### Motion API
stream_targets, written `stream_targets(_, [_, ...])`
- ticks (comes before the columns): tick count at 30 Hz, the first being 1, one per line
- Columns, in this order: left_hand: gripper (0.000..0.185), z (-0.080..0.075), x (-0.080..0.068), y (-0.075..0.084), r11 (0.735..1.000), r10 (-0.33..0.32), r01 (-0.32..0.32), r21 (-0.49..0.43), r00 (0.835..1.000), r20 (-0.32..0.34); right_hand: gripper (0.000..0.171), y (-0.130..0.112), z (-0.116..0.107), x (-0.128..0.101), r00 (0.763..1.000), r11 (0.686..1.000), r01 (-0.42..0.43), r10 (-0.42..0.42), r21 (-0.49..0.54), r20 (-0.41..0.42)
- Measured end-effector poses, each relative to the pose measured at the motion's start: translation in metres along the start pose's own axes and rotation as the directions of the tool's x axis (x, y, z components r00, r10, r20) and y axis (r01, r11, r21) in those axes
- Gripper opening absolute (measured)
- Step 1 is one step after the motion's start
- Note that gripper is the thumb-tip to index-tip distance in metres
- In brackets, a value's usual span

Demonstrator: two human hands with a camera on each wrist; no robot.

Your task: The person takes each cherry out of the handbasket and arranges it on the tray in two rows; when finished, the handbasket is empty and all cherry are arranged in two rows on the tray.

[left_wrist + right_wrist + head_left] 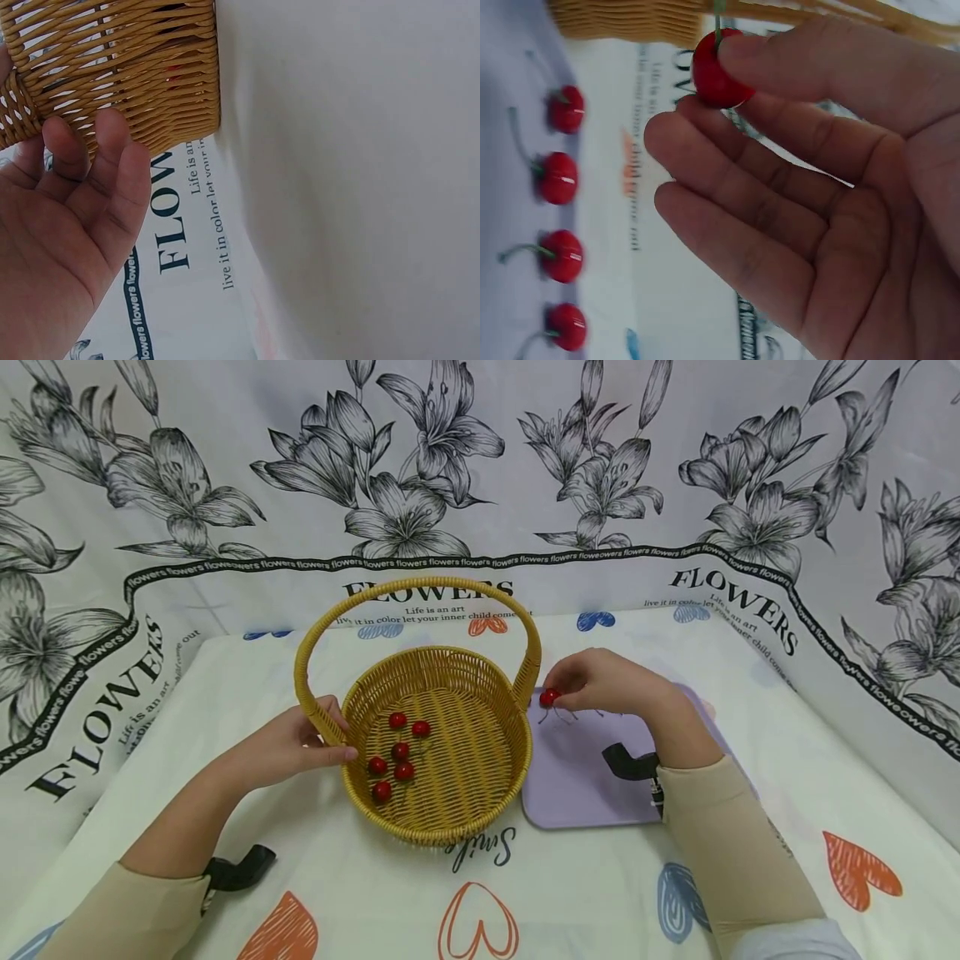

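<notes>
My right hand pinches one cherry between thumb and forefinger, with the other fingers loosely spread below it. I hold it just above the near-left corner of the purple tray, right beside the basket's handle on that side. The right wrist view shows the cherry's green stem poking up past my thumb, and four more cherries lying in a row on the tray, stems pointing away from my palm.

My left hand rests against the left side of the wicker basket, thumb lying along the rim and fingers straight against the outside weave, near the foot of the handle; it grips nothing tightly. The basket stands upright on the heart-printed cloth, touching the tray's left edge. Six cherries lie in its bottom, gathered toward the left half. A flower-printed sheet hangs behind the table.
</notes>
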State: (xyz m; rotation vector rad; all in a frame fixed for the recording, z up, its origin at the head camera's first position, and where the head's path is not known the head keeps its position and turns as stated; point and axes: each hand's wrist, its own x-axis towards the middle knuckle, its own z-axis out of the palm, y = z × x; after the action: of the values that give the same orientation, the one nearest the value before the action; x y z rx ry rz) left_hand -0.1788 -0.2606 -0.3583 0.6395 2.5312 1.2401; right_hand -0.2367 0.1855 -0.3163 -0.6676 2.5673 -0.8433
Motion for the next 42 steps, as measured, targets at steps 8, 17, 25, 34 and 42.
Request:
stream_targets(8, [0.028, 0.002, 0.001, -0.004, 1.000, 0.017, -0.017, 0.008, 1.000, -0.003, 0.017, 0.005, 0.031, 0.027, 0.998, 0.991, 0.041, -0.034, -0.127, 0.056])
stream_targets(17, [0.025, 0.001, -0.001, -0.002, 0.999, 0.044, -0.044, -0.003, 0.999, -0.012, 0.012, 0.003, 0.047, 0.036, 0.999, 0.979, 0.032, -0.029, -0.203, 0.020])
stream_targets(25, [0.025, 0.003, -0.002, -0.003, 1.000, 0.027, -0.027, -0.013, 1.000, -0.016, 0.016, 0.003, 0.053, 0.041, 0.999, 0.975, 0.025, -0.020, -0.220, 0.024])
stream_targets(34, [0.025, 0.002, 0.000, -0.002, 0.999, 0.027, -0.027, -0.019, 1.000, -0.006, 0.023, -0.003, 0.026, 0.021, 0.998, 0.988, 0.027, -0.035, -0.152, -0.048])
stream_targets(42, [0.026, 0.002, 0.002, -0.001, 1.000, 0.023, -0.023, -0.017, 1.000, -0.002, 0.024, -0.021, -0.007, -0.014, 0.979, 0.995, 0.041, -0.058, -0.091, -0.194])
